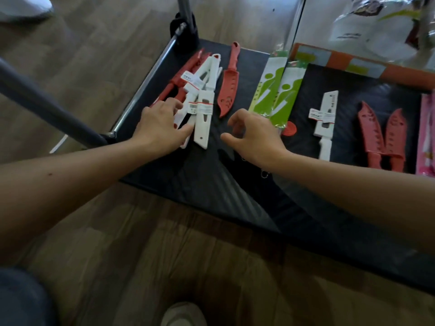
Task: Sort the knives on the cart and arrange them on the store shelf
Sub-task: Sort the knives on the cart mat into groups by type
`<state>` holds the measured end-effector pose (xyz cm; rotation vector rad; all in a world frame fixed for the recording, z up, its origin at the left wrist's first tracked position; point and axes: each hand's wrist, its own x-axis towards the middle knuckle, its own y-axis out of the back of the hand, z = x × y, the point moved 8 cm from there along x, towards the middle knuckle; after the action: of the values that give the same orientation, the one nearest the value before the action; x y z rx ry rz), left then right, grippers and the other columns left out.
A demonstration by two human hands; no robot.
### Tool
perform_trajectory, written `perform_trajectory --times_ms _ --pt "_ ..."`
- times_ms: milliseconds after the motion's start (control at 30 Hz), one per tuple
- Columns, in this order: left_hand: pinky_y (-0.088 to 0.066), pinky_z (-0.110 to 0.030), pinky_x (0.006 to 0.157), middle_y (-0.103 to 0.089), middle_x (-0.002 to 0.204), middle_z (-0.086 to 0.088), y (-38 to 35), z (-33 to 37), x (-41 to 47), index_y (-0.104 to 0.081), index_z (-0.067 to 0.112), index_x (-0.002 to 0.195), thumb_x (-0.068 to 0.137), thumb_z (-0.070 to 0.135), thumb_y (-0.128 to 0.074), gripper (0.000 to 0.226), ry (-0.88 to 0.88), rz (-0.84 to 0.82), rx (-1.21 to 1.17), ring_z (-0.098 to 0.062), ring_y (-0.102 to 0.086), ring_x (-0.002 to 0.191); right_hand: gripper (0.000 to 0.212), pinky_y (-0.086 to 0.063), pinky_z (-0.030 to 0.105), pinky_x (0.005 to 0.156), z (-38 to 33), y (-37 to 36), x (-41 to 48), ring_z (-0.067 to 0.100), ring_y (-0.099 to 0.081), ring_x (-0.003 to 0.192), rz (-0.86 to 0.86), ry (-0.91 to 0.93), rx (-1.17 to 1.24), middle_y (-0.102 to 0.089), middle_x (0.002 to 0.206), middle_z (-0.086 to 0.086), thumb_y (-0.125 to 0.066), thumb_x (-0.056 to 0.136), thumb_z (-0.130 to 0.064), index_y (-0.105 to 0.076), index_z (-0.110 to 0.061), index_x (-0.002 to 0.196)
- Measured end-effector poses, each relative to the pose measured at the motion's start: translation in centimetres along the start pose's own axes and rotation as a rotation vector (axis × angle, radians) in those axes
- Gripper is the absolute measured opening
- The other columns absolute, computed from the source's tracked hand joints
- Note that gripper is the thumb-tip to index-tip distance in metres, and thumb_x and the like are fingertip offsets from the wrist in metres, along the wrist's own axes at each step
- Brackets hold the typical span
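Sheathed white knives (204, 109) and red knives (168, 90) lie heaped at the left end of the black cart (207, 182), with one red knife (228, 90) and green packs (277, 95) beside them. The left hand (157, 128) rests flat-fingered on the heap, thumb against a white sheath. The right hand (256, 135) hovers loosely curled, holding nothing.

Dim wood-plank floor (117, 231)
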<state>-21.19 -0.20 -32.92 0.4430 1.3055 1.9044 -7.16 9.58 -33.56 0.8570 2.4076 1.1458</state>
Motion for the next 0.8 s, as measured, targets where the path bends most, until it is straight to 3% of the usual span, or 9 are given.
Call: perform_trajectory --times_ms 267,533,700,800 --pt "-0.044 -0.034 0.085 -0.057 0.118 -0.011 -0.2 -0.4 1.9 -0.055 0.008 0.115 0.082 0.029 -0.065 0.041 0.022 0.009 0.032 -0.026 -0.055 0.107 0.024 -0.044 0.032 0.074 -0.6 0.2 1.1 0.02 -0.056 0.089 0.023 0.029 -0.08 -0.061 0.095 0.001 -0.06 0.084 -0.031 -0.056 -0.017 0.103" --pt "-0.049 -0.032 0.068 -0.068 0.087 -0.012 -0.1 -0.7 2.7 -0.068 0.002 0.088 0.076 0.026 -0.072 0.027 0.137 -0.078 0.006 -0.024 -0.064 0.081 0.022 -0.049 0.037 0.077 -2.2 0.2 2.4 0.019 -0.058 0.087 0.027 0.095 -0.075 -0.063 0.095 0.0 -0.059 0.083 -0.03 -0.058 -0.015 0.098" --pt "-0.048 -0.03 0.066 -0.063 0.075 -0.002 0.0 -1.1 2.7 -0.064 0.012 0.075 0.08 0.023 -0.068 0.012 0.239 -0.086 -0.153 -0.018 -0.061 0.075 0.017 -0.05 0.038 0.078 -2.1 -0.4 3.7 0.018 -0.056 0.086 -0.008 0.088 -0.082 -0.059 0.091 -0.004 -0.059 0.084 -0.028 -0.056 -0.017 0.096" --pt "-0.043 -0.025 0.059 -0.061 0.081 0.0 0.0 -1.6 2.9 -0.055 0.02 0.071 0.083 0.024 -0.066 0.016 0.277 -0.072 -0.257 -0.015 -0.058 0.078 0.017 -0.051 0.042 0.078 -2.0 -1.0 4.3 0.019 -0.058 0.085 -0.037 0.094 -0.082 -0.058 0.091 -0.003 -0.059 0.084 -0.028 -0.057 -0.018 0.097"
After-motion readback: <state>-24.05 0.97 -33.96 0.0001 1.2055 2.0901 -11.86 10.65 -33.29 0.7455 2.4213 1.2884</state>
